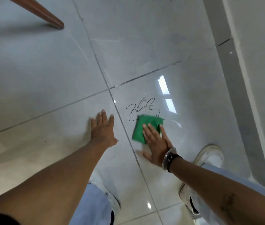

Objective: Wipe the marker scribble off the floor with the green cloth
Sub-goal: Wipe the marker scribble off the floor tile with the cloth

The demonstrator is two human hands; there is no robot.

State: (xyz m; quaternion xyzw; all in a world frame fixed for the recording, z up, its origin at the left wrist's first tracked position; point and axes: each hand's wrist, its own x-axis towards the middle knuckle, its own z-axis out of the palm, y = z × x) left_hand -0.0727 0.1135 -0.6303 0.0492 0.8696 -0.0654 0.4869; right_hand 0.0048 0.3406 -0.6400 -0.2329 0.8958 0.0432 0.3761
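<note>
A black marker scribble (142, 108) runs across a glossy pale floor tile, just right of a grout line. The folded green cloth (142, 127) lies flat on the floor, and its far edge covers the scribble's near right part. My right hand (157, 143) presses flat on the cloth with fingers spread; a dark watch sits on that wrist. My left hand (103, 129) rests palm down on the neighbouring tile to the left of the grout line, fingers together, holding nothing.
A brown wooden furniture leg (50, 18) stands at the top left. A white wall with a grey skirting (235, 88) runs along the right. My white shoes (209, 157) and light blue trousers are below the hands.
</note>
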